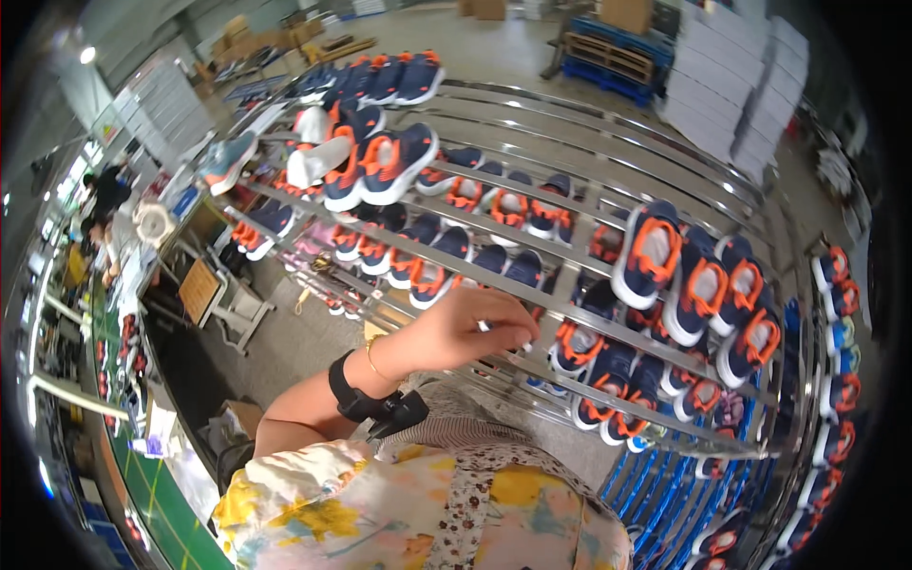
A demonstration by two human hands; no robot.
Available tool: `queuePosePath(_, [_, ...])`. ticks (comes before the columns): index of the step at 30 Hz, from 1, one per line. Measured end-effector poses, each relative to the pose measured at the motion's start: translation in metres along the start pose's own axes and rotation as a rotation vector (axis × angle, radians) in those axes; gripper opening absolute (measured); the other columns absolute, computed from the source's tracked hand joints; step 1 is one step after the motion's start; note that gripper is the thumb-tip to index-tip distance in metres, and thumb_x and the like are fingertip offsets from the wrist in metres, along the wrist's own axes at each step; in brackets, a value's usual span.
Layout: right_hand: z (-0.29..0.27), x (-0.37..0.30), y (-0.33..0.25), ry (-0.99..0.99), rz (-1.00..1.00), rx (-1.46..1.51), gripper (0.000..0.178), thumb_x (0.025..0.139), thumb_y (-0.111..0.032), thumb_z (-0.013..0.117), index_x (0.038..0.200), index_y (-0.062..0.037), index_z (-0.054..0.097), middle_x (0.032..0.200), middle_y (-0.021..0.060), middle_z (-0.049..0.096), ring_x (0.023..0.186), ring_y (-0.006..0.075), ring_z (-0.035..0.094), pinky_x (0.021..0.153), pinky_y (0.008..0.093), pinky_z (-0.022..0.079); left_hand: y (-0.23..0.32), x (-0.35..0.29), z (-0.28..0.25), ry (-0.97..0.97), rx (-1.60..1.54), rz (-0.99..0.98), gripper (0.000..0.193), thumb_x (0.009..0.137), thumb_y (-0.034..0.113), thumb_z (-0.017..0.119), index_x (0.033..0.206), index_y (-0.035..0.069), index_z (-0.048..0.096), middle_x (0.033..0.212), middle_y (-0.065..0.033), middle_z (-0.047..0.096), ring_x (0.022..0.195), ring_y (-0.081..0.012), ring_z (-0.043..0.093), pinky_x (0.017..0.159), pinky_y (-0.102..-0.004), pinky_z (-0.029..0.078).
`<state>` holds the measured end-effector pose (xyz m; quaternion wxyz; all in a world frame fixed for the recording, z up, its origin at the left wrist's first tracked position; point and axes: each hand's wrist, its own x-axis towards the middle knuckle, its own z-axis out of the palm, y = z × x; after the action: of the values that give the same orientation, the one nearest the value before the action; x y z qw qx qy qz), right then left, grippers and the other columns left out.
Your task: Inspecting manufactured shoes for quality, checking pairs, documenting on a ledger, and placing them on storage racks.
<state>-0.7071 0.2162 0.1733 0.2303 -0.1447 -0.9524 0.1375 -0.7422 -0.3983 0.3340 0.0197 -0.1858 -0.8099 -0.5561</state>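
Spanning the view, the metal rack (598, 321) carries rows of navy-and-orange shoes (651, 255), several showing pale insides. My left hand (470, 328) is at the rack's front, fingers curled; I cannot tell whether it grips anything. My right hand is out of view.

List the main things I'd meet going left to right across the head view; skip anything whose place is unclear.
Green belt → chair → black wristband → left hand → pallet stack → white stack.
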Motion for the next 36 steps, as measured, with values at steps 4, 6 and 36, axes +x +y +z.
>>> queuePosePath(4, [-0.017, -0.023, -0.029, 0.314, -0.05, 0.044, 0.042, 0.081, -0.022, 0.065, 0.111, 0.0036, 0.048, 0.095, 0.0167, 0.058, 0.085, 0.0277, 0.057, 0.075, 0.0391, 0.047, -0.033, -0.035, -0.056, 0.357, 0.034, -0.117, 0.011, 0.081, 0.003, 0.059, 0.091, -0.001, 0.063, 0.083, -0.0057, 0.063, 0.074, -0.0111, 0.057, 0.066, -0.0255, 0.046])
queuePosePath(6, [-0.018, -0.034, -0.049, 0.473, -0.054, 0.066, 0.04, 0.082, -0.02, 0.065, 0.108, 0.0053, 0.049, 0.089, 0.0172, 0.06, 0.08, 0.0276, 0.058, 0.072, 0.0387, 0.049, -0.044, -0.052, -0.094, 0.564, -0.013, -0.23, 0.011, 0.083, 0.004, 0.057, 0.09, -0.001, 0.063, 0.081, -0.0026, 0.062, 0.073, -0.0083, 0.055, 0.067, -0.0229, 0.045])
queuePosePath(36, [0.091, -0.088, -0.784, -0.078, -0.883, 0.834, 0.053, 0.068, -0.009, 0.065, 0.117, -0.0026, 0.045, 0.114, 0.0193, 0.048, 0.108, 0.0363, 0.047, 0.094, 0.0417, 0.038, -0.179, -0.078, -0.319, 0.56, 0.344, 0.134, 0.042, 0.065, -0.007, 0.057, 0.106, -0.001, 0.049, 0.109, -0.0169, 0.051, 0.102, -0.0324, 0.051, 0.087, -0.0359, 0.041])
